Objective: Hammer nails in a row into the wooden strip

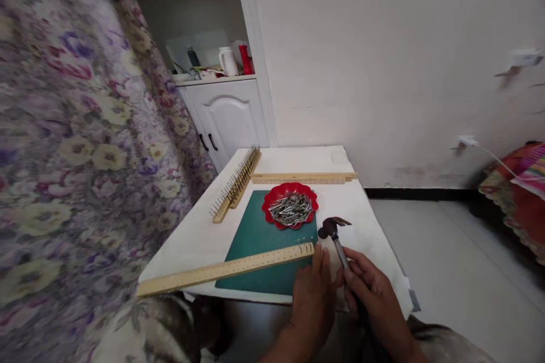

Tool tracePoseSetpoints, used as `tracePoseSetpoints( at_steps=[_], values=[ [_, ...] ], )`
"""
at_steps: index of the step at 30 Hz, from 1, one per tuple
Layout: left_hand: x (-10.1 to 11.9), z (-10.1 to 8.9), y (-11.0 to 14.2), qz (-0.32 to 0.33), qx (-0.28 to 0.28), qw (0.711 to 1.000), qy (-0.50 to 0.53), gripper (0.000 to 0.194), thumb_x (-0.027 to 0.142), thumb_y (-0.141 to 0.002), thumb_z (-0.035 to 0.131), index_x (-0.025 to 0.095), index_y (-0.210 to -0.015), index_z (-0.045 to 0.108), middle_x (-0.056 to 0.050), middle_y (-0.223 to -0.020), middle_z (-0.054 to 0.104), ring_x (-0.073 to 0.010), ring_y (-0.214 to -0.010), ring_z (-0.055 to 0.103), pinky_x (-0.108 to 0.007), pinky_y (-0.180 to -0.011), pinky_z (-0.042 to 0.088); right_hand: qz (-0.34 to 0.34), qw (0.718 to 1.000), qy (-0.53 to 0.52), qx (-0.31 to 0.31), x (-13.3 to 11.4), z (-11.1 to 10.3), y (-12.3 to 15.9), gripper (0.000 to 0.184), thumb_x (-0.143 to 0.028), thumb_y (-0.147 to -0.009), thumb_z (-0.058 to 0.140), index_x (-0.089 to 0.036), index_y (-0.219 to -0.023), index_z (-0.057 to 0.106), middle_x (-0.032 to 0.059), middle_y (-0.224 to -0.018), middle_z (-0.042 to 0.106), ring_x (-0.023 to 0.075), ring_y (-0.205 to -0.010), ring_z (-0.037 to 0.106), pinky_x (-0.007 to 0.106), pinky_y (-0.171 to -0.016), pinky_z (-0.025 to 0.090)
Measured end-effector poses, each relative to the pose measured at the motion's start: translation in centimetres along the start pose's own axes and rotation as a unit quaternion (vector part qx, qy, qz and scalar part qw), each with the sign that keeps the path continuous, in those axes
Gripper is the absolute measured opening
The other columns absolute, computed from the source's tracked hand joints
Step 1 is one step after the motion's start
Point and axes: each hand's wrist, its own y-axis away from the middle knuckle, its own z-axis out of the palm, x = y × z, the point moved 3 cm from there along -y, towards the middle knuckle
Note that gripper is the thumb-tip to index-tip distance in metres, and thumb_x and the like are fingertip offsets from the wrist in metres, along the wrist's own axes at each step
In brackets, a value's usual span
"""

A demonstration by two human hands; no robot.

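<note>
My right hand [370,289] is wrapped round the handle of a claw hammer [336,232], its dark head raised at the board's right end. My left hand [313,295] is closed, fingertips pressed together by the end of a long wooden strip [238,266]; what they hold, if anything, is hidden. Rows of small holes run along this strip, and several nails [305,248] stand up at its right end. The strip lies slanted across a green cutting mat [247,238]. Behind it sits a red scalloped bowl [267,215] heaped with loose nails [292,209].
On the white-covered table [196,244], wooden strips full of upright nails [238,181] lie at the left. More holed strips [302,177] lie behind the bowl. A flowered curtain [85,153] hangs at the left, and a wall [361,68] rises behind the table.
</note>
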Motion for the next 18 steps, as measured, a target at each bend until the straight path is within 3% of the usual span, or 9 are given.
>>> tracePoseSetpoints(
  at_steps=[3, 5, 9, 13, 18],
  values=[
    [-1.9, -0.7, 1.4, 0.018, 0.021, 0.998, 0.058, 0.034, 0.015, -0.085, 0.047, 0.021, -0.117, 0.055, -0.009, -0.113, 0.06, -0.0213, -0.087, 0.06, -0.035, -0.072, 0.05, 0.0, 1.0, 0.004, 0.009, 0.0, -0.2, -0.1, 0.039, -0.04, -0.085, 0.061, -0.02, -0.117, 0.053, -0.0027, -0.069, 0.056, 0.0049, -0.039, 0.04, 0.016, -0.037, 0.031],
    [-4.6, -1.3, 2.5, 0.005, 0.075, 0.994, 0.074, 0.028, 0.012, -0.084, 0.045, 0.02, -0.107, 0.059, -0.008, -0.104, 0.062, -0.0221, -0.092, 0.058, -0.037, -0.078, 0.048, 0.002, 1.0, 0.006, 0.01, 0.1, -0.4, -0.1, 0.039, -0.039, -0.085, 0.061, -0.02, -0.118, 0.053, -0.0016, -0.071, 0.058, 0.0044, -0.039, 0.039, 0.016, -0.036, 0.029],
    [-11.3, -1.5, 3.8, -0.048, 0.165, 0.984, 0.045, 0.036, 0.02, -0.087, 0.046, 0.018, -0.123, 0.051, -0.013, -0.12, 0.055, -0.027, -0.113, 0.048, -0.046, -0.094, 0.039, 0.002, 1.0, 0.005, 0.003, 0.2, -0.4, -0.1, 0.038, -0.039, -0.087, 0.059, -0.02, -0.119, 0.053, -0.0014, -0.072, 0.058, 0.0037, -0.038, 0.038, 0.016, -0.035, 0.029],
    [-15.4, -0.4, 3.9, -0.043, 0.135, 0.988, 0.064, 0.034, 0.024, -0.09, 0.044, 0.019, -0.122, 0.052, -0.011, -0.113, 0.059, -0.0244, -0.105, 0.052, -0.043, -0.09, 0.041, 0.004, 1.0, 0.011, 0.002, 0.2, -0.2, -0.1, 0.039, -0.039, -0.087, 0.059, -0.019, -0.12, 0.052, -0.0015, -0.072, 0.057, 0.0039, -0.038, 0.038, 0.016, -0.035, 0.029],
    [-17.0, 0.1, 3.8, -0.036, 0.086, 0.991, 0.094, 0.031, 0.028, -0.091, 0.041, 0.021, -0.115, 0.059, -0.01, -0.111, 0.061, -0.0242, -0.103, 0.053, -0.042, -0.089, 0.039, 0.013, 1.0, 0.021, -0.001, 0.7, -0.1, -0.1, 0.043, -0.041, -0.086, 0.059, -0.018, -0.121, 0.051, -0.0006, -0.072, 0.058, 0.0054, -0.04, 0.04, 0.017, -0.037, 0.031]
  ],
)
